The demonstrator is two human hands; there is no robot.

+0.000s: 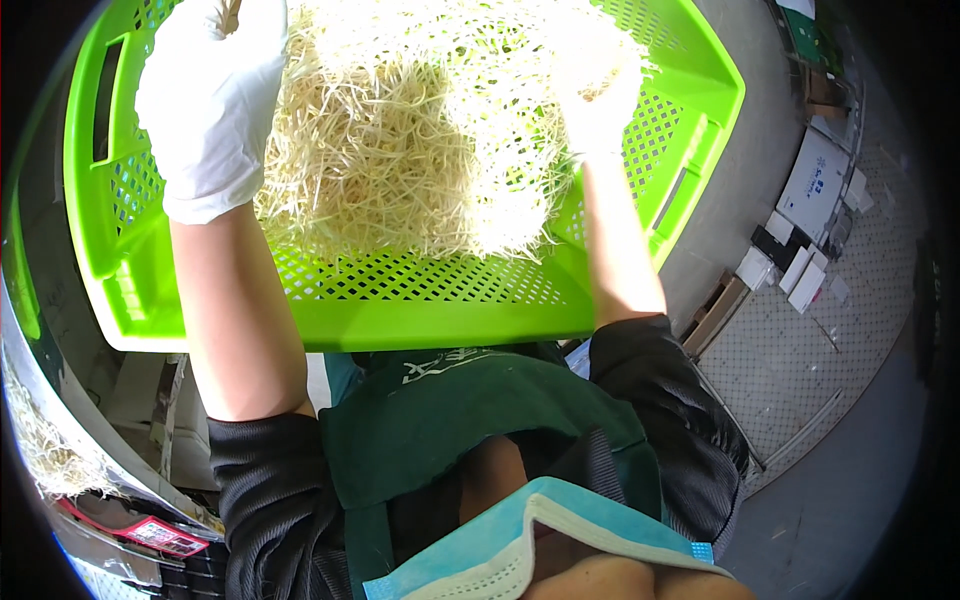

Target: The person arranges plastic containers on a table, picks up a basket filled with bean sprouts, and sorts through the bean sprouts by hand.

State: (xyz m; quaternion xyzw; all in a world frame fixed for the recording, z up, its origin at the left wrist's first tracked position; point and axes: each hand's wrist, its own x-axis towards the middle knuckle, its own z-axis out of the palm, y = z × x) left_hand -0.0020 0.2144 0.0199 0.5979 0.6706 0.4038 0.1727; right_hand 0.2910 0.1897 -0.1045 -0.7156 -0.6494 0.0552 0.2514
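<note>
A bright green perforated plastic basket (pixel 442 326) lies before me, with a broad heap of thin, pale sprouts (pixel 375 157) in it. My left hand (pixel 214 105), in a white glove, is over the basket's left side beside the heap. Its fingers are curled near the top edge of the view, where a small brownish patch shows between them; what it is, I cannot tell. At the right of the heap, my right hand (pixel 600 97) is among the sprouts, some strands showing against it. Strong glare washes out its fingers and the upper sprouts.
More pale sprouts (pixel 56 454) lie at the far left, near a red-edged card (pixel 165 536) bearing writing and a printed code. A white box (pixel 814 184) and several smaller cartons stand at the right. Below the basket is a dark green apron (pixel 480 420).
</note>
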